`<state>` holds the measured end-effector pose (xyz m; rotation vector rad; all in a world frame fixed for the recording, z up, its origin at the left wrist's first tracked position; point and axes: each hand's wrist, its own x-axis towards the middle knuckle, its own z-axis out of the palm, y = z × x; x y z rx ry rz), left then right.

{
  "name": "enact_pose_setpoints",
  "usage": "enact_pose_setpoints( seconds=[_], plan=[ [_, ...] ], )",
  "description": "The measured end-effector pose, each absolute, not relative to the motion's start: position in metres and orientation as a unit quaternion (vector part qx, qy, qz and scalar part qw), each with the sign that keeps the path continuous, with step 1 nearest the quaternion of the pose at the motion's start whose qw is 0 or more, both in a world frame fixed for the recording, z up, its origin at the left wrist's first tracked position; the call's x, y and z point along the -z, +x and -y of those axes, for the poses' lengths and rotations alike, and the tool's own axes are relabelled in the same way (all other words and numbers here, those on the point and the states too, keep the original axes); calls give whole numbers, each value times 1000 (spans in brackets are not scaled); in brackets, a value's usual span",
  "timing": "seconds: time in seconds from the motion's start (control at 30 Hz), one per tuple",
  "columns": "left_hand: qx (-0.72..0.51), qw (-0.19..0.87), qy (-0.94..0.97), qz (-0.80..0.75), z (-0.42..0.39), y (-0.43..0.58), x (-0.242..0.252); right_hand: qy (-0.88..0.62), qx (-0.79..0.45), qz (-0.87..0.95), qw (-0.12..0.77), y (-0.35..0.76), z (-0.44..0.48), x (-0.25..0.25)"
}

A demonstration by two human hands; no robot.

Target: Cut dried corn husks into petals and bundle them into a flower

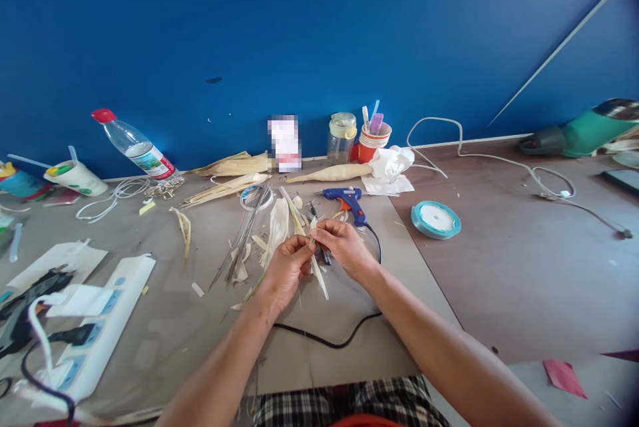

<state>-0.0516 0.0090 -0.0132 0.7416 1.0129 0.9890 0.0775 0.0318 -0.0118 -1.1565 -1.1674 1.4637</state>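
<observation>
My left hand (289,267) and my right hand (344,244) meet over the middle of the table. Both are closed, with fingertips pinching a small pale piece of corn husk (313,223) between them. The fingers cover most of it. Under and around the hands lie strips and scraps of dried corn husk (277,224). A bundle of thin metal wires (248,234) lies left of my left hand. Just beyond my right hand is a blue glue gun (349,199) with an orange trigger, its black cord curving past my right wrist.
A white power strip (112,320) with plugs lies at left. Along the blue wall stand a tilted bottle (140,147), a clear jar (342,141) and stacked paper cups (373,142). A light-blue ribbon roll (435,219) and a white cable (499,157) are at right.
</observation>
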Motion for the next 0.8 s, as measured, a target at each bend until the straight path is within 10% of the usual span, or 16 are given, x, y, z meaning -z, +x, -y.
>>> enact_pose_setpoints(
  seconds=[0.8],
  plan=[
    [-442,711,326,-439,-14,-60,17,-466,-621,444,448,77,-33,11]
  ],
)
